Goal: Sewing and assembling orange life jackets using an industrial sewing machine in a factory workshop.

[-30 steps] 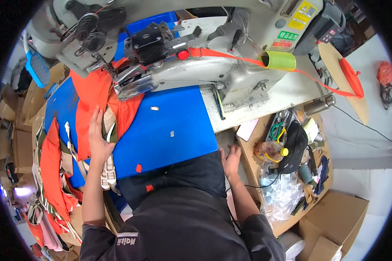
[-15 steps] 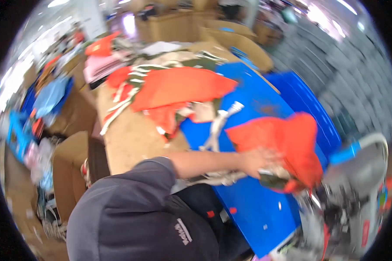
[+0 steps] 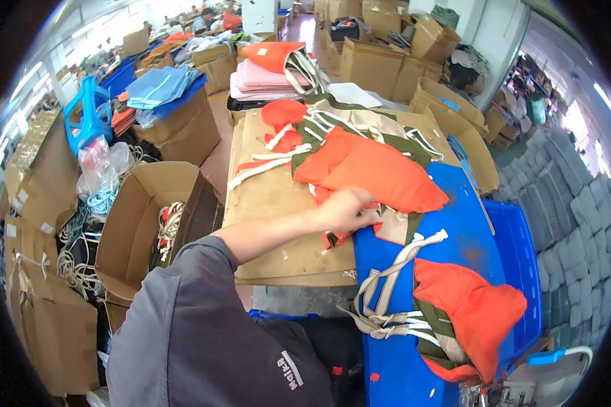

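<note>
My left hand [image 3: 349, 210] reaches over the table from the lower left, its fingers curled in at the lower edge of an orange cloth bag [image 3: 373, 169]. That bag lies flat on a heap of orange, olive and beige pieces with white cord-like straps. A beige inner side and olive trim show beside my fingertips. To the right, a second orange bag [image 3: 472, 315] lies on the blue board [image 3: 400, 366]. Its pale straps [image 3: 380, 298] trail to the left. My right hand is out of view.
Brown cardboard [image 3: 299, 258] covers the table's left part. An open carton [image 3: 139, 224] with cords stands at left, near a blue plastic stool [image 3: 87, 115]. Folded pink cloth [image 3: 261, 83] is stacked behind. A blue bin [image 3: 523, 264] and a grey machine [image 3: 557, 380] stand at right.
My left hand has left the right-hand orange bag and moved left to the bag on the heap. The right-hand bag stays on the blue board. The view has swung rightward.
</note>
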